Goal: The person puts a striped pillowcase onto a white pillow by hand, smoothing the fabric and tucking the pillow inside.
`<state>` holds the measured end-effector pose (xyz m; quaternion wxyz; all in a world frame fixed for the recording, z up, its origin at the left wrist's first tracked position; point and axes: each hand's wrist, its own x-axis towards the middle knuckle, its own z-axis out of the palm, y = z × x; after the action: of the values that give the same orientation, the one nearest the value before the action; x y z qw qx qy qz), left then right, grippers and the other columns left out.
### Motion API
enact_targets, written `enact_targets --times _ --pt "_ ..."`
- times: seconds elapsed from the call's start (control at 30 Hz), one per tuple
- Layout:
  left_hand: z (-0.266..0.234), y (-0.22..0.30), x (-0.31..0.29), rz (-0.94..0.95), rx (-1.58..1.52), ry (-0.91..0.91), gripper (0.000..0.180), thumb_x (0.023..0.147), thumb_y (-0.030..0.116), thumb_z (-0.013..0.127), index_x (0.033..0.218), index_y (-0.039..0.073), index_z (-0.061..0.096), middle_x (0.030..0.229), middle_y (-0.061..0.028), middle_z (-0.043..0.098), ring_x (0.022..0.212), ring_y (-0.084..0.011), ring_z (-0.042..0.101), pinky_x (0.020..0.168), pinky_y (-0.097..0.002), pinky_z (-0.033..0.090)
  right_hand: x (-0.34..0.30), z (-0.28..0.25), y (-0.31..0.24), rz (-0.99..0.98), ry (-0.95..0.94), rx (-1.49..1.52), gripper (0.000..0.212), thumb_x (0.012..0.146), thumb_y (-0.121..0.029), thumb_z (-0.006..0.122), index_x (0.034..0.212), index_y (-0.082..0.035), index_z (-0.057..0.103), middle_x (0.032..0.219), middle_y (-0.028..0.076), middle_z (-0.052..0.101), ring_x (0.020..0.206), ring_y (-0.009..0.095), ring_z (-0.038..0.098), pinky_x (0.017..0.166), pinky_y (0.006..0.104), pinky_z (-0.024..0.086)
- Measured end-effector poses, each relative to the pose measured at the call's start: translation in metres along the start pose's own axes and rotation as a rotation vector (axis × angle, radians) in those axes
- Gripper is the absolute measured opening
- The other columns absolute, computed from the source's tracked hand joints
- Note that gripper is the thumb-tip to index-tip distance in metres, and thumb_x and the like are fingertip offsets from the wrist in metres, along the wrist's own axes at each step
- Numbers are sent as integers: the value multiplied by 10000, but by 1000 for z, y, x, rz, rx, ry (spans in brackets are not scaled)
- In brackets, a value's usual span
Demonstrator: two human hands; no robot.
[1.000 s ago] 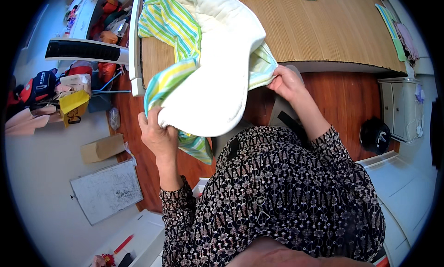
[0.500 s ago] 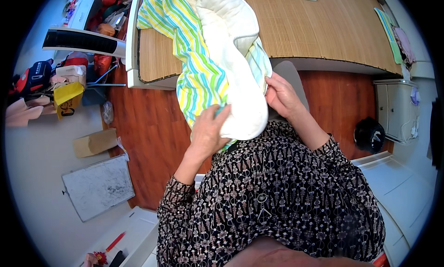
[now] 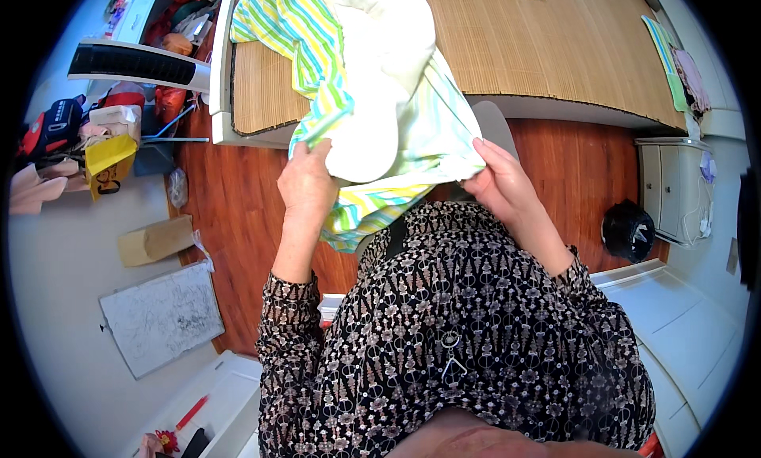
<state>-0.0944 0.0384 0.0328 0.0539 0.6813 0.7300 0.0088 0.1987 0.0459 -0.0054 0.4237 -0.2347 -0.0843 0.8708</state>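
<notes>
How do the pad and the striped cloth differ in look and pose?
The pad is plain white; the striped cloth has yellow, green and blue stripes. The pad's near end is rounded; the striped cloth stretches between left hand and right hand. Both overhang the table.

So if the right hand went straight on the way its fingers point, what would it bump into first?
The right hand would first meet the striped cloth it grips, then perhaps the white padding; depth is unclear.
</notes>
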Motion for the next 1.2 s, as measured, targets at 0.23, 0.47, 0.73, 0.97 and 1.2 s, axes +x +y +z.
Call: enact_targets --times 0.23,0.47,0.73,0.97,1.2 --pt "24 52 -49 399 -260 -308 536 763 212 728 1237 58 532 983 -129 557 868 -260 600 693 -368 530 16 -18 -6 -289 214 -248 230 980 -162 449 1122 9 506 980 100 624 748 135 609 569 252 473" --pt "39 20 -57 58 -484 -172 478 751 371 753 1055 33 605 930 -131 598 783 -285 623 658 -389 512 11 -80 -6 -88 546 -628 268 940 -222 528 1097 -5 525 923 65 605 715 101 565 576 225 464" --pt "73 34 -46 83 -615 -314 230 818 220 657 766 2 607 595 -120 564 535 -223 555 527 -352 450 31 -77 31 182 626 -1090 576 851 -391 655 1199 40 497 993 128 610 789 162 606 627 292 493" --pt "23 40 -24 52 -1424 -135 69 946 103 553 932 41 578 809 68 523 751 -33 471 655 -206 400 56 -83 19 -201 85 -1928 412 819 -151 586 1208 -29 530 1134 175 590 1038 323 566 898 392 460" --pt "7 69 23 85 -1544 -291 90 931 123 585 918 34 591 794 61 532 765 -24 467 695 -185 384 55 -55 21 391 -346 -2280 451 729 -46 548 1179 -44 580 1103 191 613 1062 325 569 907 418 459"
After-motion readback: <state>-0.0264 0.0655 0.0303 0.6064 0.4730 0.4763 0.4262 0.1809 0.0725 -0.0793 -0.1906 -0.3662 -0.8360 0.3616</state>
